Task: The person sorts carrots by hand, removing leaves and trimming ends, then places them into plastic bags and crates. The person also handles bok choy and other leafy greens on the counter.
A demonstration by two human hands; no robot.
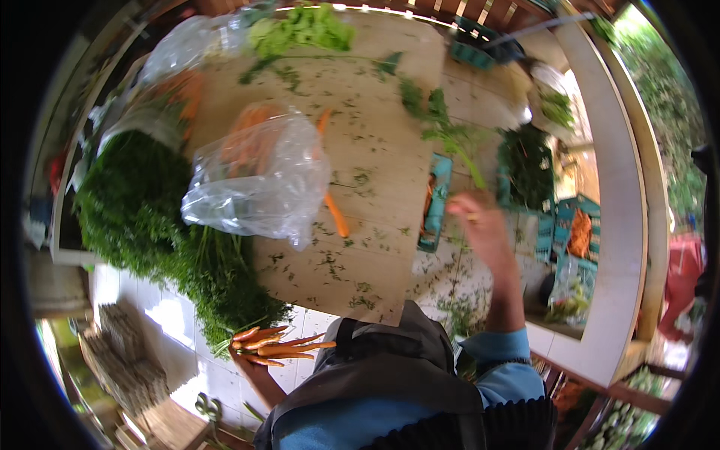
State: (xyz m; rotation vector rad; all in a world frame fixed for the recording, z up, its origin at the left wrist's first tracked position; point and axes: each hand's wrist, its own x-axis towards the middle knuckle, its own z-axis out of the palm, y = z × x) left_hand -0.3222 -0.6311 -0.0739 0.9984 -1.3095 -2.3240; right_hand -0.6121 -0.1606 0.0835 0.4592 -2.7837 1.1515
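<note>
Low on the left, my left hand (pixel 241 360) grips a bunch of small carrots (pixel 281 346) by the base of their leafy tops. The orange roots point right, towards the dark apron. Feathery carrot greens (pixel 225 287) spread above that hand. My right hand (pixel 475 214), blurred, hangs over the floor beyond the table's right edge. Its fingers look curled, and whether they hold anything is unclear. Just above it is a leafy green stalk (pixel 469 163). A clear plastic bag (pixel 259 185) covers part of a pile of carrots (pixel 253 132) on the wooden table (pixel 382 185); a loose carrot (pixel 336 214) lies beside it.
Lettuce leaves (pixel 304 28) lie at the table's far end. More carrot tops (pixel 129 191) hang over its left side. A teal crate (pixel 436 202) stands on the floor right of the table; another crate (pixel 526 169) holds greens. Stacked trays (pixel 126 360) are at lower left.
</note>
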